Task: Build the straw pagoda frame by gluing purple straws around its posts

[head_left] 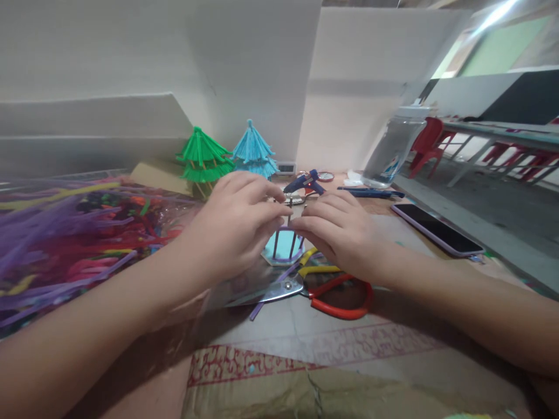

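A small pavilion model (285,243) stands on the table, with a light blue base, purple pipe-cleaner edging and several dark upright posts. My left hand (244,218) has its fingers closed round the tops of the posts from the left. From the right, my right hand (343,230) pinches at the same posts; the exact fingertip contact is partly hidden. Close in front lie large scissors (288,286) with red handles, beside a yellow-handled tool (317,269). A purple pipe cleaner (257,311) passes under the scissors.
Green (204,154) and blue (252,145) tiered pipe-cleaner roofs stand behind. A pile of pipe cleaners (78,233) covers the left. A glue gun (305,183), pens (371,192), a clear bottle (395,148) and a phone (437,228) sit toward the right.
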{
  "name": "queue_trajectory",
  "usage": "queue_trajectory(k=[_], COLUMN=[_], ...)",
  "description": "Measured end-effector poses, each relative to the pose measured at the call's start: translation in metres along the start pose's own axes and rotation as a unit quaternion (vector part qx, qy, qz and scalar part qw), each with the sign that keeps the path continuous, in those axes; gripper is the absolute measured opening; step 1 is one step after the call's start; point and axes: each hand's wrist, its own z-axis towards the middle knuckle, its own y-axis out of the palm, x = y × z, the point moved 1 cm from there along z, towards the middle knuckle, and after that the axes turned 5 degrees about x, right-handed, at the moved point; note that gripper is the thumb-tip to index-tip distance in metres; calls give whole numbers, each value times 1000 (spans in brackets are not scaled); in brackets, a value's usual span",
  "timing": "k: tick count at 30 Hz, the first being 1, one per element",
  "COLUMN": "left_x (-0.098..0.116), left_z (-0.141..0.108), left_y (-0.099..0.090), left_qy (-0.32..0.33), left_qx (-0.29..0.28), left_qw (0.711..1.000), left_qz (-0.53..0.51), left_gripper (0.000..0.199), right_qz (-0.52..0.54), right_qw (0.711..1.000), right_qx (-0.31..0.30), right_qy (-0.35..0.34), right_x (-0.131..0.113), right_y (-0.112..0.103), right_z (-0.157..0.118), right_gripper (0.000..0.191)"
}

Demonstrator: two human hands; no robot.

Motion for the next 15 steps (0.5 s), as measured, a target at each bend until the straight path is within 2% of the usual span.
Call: queue_trajectory(k=[4,8,10,13,15], left_x=[-1,-4,-4,-2,1], left_z=[3,1,0,-3,-5], left_y=[-11,-7,-2,7,11], left_qy=[-20,-28,-19,7,22], left_qx=[27,29,25,25,33], left_qw=[999,999,1000,1000,999], left_qz=[18,7,-2,1,11], left_gripper=[29,23,18,15,14], right_qz=[31,39,41,83,128], right_qw=[998,980,962,933,918], right_qx=[15,44,27,-17,-41], right_qy=[52,192,267,350,374], right_x=[9,40,61,89,104], right_y=[-13,-21,-13,13,34], right_z=[3,0,-8,-25,-37], right_gripper=[14,21,22,18,30])
